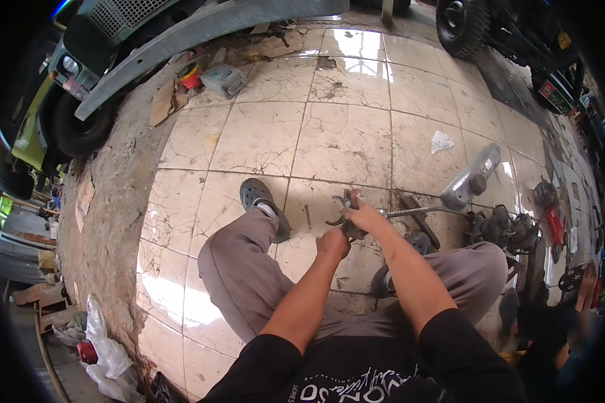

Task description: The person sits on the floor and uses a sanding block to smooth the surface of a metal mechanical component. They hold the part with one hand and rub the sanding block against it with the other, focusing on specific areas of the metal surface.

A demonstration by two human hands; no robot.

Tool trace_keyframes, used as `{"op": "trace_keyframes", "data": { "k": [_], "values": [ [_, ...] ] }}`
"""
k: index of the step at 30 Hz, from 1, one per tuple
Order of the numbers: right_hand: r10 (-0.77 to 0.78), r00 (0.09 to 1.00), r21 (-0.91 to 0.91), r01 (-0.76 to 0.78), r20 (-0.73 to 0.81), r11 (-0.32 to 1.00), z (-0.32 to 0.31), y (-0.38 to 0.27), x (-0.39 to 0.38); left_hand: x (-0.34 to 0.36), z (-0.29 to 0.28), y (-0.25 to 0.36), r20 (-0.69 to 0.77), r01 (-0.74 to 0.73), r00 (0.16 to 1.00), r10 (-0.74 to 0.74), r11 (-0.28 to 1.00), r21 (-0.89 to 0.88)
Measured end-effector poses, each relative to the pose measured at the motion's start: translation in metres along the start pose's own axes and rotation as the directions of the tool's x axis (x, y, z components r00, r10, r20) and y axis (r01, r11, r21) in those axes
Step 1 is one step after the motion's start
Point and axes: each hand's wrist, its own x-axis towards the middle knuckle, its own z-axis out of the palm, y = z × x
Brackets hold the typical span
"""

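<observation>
My left hand (333,244) is closed round the lower part of a greasy metal forked assembly (337,218), in the middle of the view between my bent legs. Just above it, my right hand (361,216) grips the same assembly near its upper prongs, fingers curled on it. A long metal rod (417,211) extends rightward from beside my right hand. A dark brush (420,220) lies on the tiles beside the rod, and a small bolt (308,216) lies left of my hands. A silver metal cover (470,176) with a dark cap sits to the upper right.
Greasy parts (504,228) and a red tool (554,225) lie at right, near a co-worker's hand (586,285). Vehicles (141,40) stand at the top, beside a grey jug (223,79) and red tub (189,76). A plastic bag (101,349) lies lower left.
</observation>
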Motion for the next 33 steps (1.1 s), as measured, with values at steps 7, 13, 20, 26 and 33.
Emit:
{"op": "trace_keyframes", "data": {
  "k": [7,13,20,26,33],
  "values": [
    [0.087,0.988,-0.141,-0.068,0.131,0.988,-0.016,-0.028,-0.015,0.000,-0.007,0.003,0.070,0.050,0.996,-0.051,0.999,0.020],
    [0.055,0.998,-0.086,-0.052,0.036,0.995,0.004,-0.009,-0.006,0.019,0.013,-0.007,0.017,0.008,1.000,-0.007,0.995,-0.098],
    [0.168,0.983,-0.001,-0.168,0.069,0.986,-0.007,-0.024,-0.011,0.010,0.003,0.002,-0.015,0.001,1.000,-0.003,0.995,-0.101],
    [0.181,0.978,-0.026,-0.179,0.103,0.983,-0.005,-0.013,-0.017,0.011,0.006,0.004,0.013,0.058,0.998,-0.057,0.993,-0.101],
    [0.159,0.987,-0.002,-0.159,0.022,0.987,-0.001,-0.018,-0.022,0.009,-0.001,0.010,0.024,0.070,0.997,-0.069,0.995,-0.064]
  ]
}}
